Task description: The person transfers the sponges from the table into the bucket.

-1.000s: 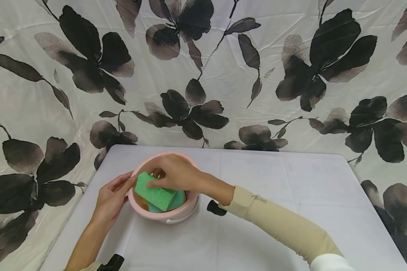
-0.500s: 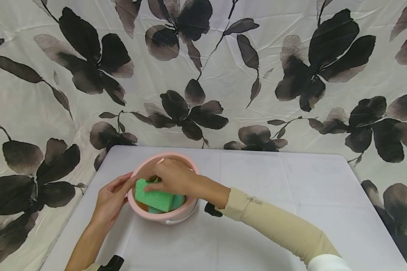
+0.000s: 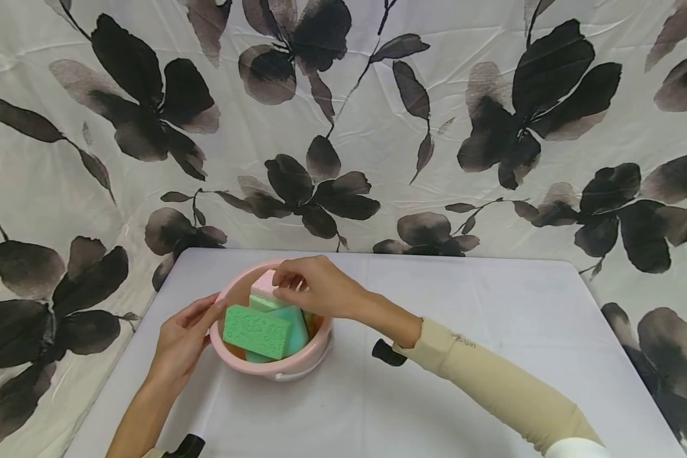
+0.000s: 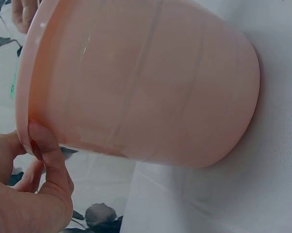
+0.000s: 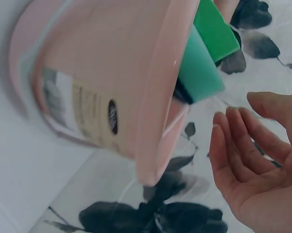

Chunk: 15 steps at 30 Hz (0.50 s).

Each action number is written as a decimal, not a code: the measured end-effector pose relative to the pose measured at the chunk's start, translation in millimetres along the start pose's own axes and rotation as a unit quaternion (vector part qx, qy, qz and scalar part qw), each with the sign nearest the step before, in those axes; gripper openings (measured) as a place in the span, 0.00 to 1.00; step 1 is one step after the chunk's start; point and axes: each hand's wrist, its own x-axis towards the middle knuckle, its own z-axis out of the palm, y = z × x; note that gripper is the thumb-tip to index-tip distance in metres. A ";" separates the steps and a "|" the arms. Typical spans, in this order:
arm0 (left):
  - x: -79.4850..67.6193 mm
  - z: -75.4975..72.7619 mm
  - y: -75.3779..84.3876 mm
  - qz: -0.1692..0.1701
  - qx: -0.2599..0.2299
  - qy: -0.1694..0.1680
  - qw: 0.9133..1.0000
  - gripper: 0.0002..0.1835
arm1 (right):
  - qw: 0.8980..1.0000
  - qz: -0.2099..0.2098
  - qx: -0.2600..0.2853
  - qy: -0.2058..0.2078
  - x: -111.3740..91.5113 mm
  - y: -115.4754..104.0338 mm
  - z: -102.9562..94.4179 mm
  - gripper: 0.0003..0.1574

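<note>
A pink bucket (image 3: 315,357) stands at the left of the table, filled with sponges. On top lies a bright green sponge (image 3: 256,332), over a teal sponge (image 3: 295,323); a pink sponge (image 3: 263,284) with a pale green layer sits at the back. My left hand (image 3: 184,340) pinches the bucket's rim, its thumb on the outer wall in the left wrist view. Over the bucket's back right rim, my right hand (image 3: 323,286) hovers, overlapping the pink sponge in the head view. The right wrist view shows its fingers loosely bent, with nothing between them.
A white cloth covers the table (image 3: 464,318). Behind it hangs a floral curtain (image 3: 423,146). The bucket's white handle (image 3: 291,376) hangs down at its front, and a printed label (image 5: 90,107) shows on its side.
The right hand has let go of the bright green sponge, left lying on the others in the bucket, and moved back and right to the rim. The left hand keeps its grip.
</note>
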 end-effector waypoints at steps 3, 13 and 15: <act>0.6 -0.1 -0.4 -0.007 -0.001 0.005 1.000 0.37 | 1.000 0.007 0.003 0.018 -7.4 5.1 -6.1 0.06; 1.7 0.0 -0.9 -0.008 -0.005 0.004 1.000 0.38 | 0.996 0.019 0.005 0.082 -35.6 25.4 -23.8 0.05; 2.0 0.5 -0.8 -0.008 -0.007 0.003 1.000 0.38 | 0.995 0.026 0.011 0.092 -42.0 29.8 -26.4 0.05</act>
